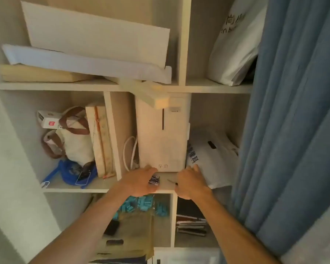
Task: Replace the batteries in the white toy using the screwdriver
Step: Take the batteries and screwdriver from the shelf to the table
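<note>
My left hand [139, 182] rests on the middle shelf [166, 187], its fingers touching a small pack of dark batteries [154, 180]. My right hand [191, 182] is curled on the same shelf, closed on a screwdriver [172, 181] whose thin metal tip points left toward the batteries. Behind both hands stands a tall white boxy appliance [162, 138]. I cannot tell whether it is the white toy.
A white printed bag [213, 157] lies right of the appliance. A blue curtain [293, 111] hangs at the right. The left compartment holds a canvas bag [74, 138], books and blue items. Below are teal pieces [143, 204] and stacked books [191, 225].
</note>
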The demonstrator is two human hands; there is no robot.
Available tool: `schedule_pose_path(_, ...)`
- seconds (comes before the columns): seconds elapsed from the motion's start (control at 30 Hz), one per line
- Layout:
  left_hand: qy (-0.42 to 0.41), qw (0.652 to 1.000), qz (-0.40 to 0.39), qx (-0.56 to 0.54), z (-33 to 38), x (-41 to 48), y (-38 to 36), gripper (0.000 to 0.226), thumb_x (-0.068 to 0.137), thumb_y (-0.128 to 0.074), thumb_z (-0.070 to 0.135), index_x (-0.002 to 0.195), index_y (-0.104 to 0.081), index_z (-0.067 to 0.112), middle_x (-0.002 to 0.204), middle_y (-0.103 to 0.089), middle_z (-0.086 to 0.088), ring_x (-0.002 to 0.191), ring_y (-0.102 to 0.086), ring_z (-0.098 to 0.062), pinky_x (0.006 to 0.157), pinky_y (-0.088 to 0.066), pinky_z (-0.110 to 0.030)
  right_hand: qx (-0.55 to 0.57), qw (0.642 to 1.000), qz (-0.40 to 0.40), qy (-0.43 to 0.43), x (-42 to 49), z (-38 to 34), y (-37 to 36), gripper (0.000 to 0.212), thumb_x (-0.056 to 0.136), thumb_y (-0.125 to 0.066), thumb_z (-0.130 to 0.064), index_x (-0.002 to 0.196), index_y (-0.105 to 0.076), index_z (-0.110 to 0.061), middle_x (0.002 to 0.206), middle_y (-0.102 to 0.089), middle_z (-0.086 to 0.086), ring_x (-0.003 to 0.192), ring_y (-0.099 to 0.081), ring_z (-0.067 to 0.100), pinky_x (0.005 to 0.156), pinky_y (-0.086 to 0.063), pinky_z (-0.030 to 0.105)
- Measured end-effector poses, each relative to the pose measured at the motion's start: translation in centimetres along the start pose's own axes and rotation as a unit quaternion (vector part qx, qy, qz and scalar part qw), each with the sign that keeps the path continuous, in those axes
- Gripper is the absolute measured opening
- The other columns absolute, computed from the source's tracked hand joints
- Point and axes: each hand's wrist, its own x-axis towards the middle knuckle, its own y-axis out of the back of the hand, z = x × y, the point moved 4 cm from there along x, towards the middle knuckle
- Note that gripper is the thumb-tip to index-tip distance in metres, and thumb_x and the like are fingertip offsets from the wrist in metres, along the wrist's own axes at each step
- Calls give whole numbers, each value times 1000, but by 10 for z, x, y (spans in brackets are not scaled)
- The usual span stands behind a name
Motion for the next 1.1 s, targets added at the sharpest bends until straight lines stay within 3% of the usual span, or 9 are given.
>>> schedule_pose_path(0.2,-41,992,-63,99,-4,28,-10,66,91,-55,53,150,-38,27,152,-47,2,121,-63,-25,100,-55,-46,-69,997,25,-13,16,-6,-10,13,97,-67,-27,102,-75,-19,109,-75,5,112,-61,27,111,-32,47)
schedule_pose_path(0.37,-77,984,-46,152,-5,38,-21,56,103,-45,49,143,-49,10,144,-48,-10,110,-67,-29,93,-58,-48,-69,996,42,-29,21,-10,-8,23,105,-57,-29,100,-75,-16,106,-77,7,108,-65,28,112,-30,48)
schedule_pose_path(0.47,-76,981,-44,175,-1,39,-27,51,107,-42,41,142,-45,4,144,-46,-14,105,-69,-34,83,-59,-47,-68,996,42,-34,22,-10,-11,13,100,-64,-23,98,-76,-18,103,-78,5,105,-66,26,110,-31,46)
schedule_pose_path(0.63,-49,986,-16,156,4,41,-34,34,107,-46,11,138,-43,-2,140,-48,-20,95,-72,-39,66,-47,-42,12,992,109,-59,21,-11,-7,12,98,-63,-20,104,-73,-19,105,-78,6,104,-67,26,103,-39,43)
schedule_pose_path(0.7,-48,988,1,149,3,38,-34,31,109,-44,13,137,-43,-1,138,-50,-20,93,-72,-39,64,-44,-41,53,986,138,-70,22,-11,-5,12,100,-61,-23,104,-72,-19,105,-78,6,102,-67,26,97,-44,41)
schedule_pose_path(0.83,-35,993,57,99,0,29,-30,24,110,-39,26,120,-49,6,108,-70,-13,74,-70,-33,60,-56,-46,127,975,167,-74,17,-12,-4,14,100,-59,-23,98,-72,-16,102,-79,6,95,-66,26,86,-53,40)
schedule_pose_path(0.97,-8,990,103,98,-4,27,-36,21,109,-40,28,118,-45,10,92,-75,-9,66,-72,-30,58,-60,-44,196,963,168,-74,11,-14,-7,14,99,-62,-24,96,-71,-15,101,-78,4,89,-69,23,79,-62,40)
schedule_pose_path(1.03,18,991,129,-6,-7,24,-36,14,110,-39,31,110,-43,17,79,-71,-5,63,-70,-27,58,-59,-45,250,951,165,-81,9,-12,-8,12,100,-62,-25,95,-68,-16,97,-75,0,84,-69,20,73,-63,36)
schedule_pose_path(1.1,56,967,171,-179,-13,15,-32,12,111,-39,30,113,-46,21,74,-66,-6,62,-66,-23,58,-55,-42,357,914,173,-85,5,-9,-6,8,100,-66,-23,95,-67,-16,92,-71,-3,82,-70,16,73,-65,35)
